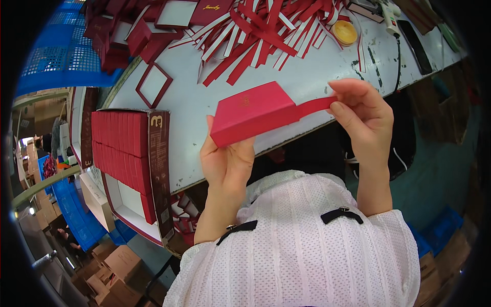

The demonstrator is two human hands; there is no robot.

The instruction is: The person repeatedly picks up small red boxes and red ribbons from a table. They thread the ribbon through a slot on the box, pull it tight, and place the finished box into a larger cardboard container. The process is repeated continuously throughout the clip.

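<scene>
A red jewelry box (255,113) with a small gold mark on its top is held tilted above the near edge of the table. My left hand (227,158) grips it from below at its left end, the thumb up along the side. From the box's right end a red ribbon strip (316,105) sticks out. My right hand (360,110) pinches the free end of that strip between thumb and fingertips. The strip is nearly straight between the box and my fingers. Whether its other end is stuck to the box or tucked inside, I cannot tell.
A pile of red and white strips (261,36) covers the table's far side, beside a yellow round tub (344,33). Left stands a carton (159,169) packed with red boxes. One open box part (154,85) lies behind it. Boxes heap on a blue crate (56,56).
</scene>
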